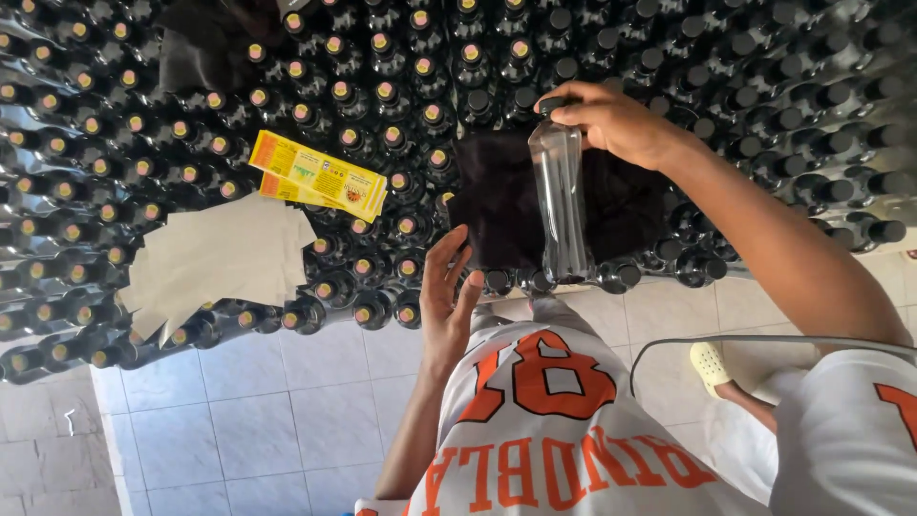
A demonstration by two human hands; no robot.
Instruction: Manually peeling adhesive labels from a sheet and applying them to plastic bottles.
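My right hand (611,119) grips the black cap end of a clear plastic bottle (562,205), which lies over a dark cloth (497,205) spread on top of the packed bottles. My left hand (447,296) is open, fingers apart, palm facing the cloth's near edge, just left of the bottle's base and holding nothing. A stack of yellow labels (320,177) rests on the bottle caps to the left, and a pile of white paper sheets (215,258) lies nearer, further left.
Many dark capped bottles (382,96) stand packed together across the whole upper view. Below them is a pale tiled floor (258,420). A yellow sandal on a foot (712,363) and a thin cable (764,339) lie at lower right.
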